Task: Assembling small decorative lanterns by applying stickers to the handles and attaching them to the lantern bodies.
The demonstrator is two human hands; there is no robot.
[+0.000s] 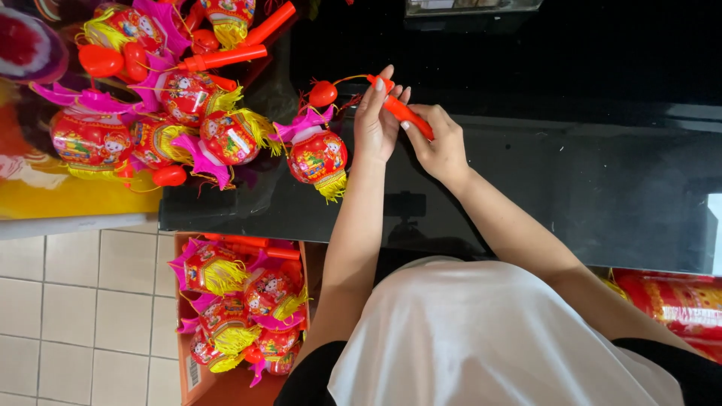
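Observation:
My left hand [376, 120] and my right hand [440, 143] both grip a red plastic handle stick [398, 109] above a glossy black table [602, 188]. The left hand holds its upper end, the right hand its lower end. A thin wire runs from the stick's tip to a small red heart [323, 93]. Below the heart a red toy lantern [319, 156] with pink fins and a yellow fringe lies on the table, just left of my left hand.
A pile of similar red lanterns with red sticks [173, 113] covers the table's left part. A cardboard box [241, 316] with several more lanterns stands on the tiled floor at the left. Red packaging [677, 301] lies at the lower right.

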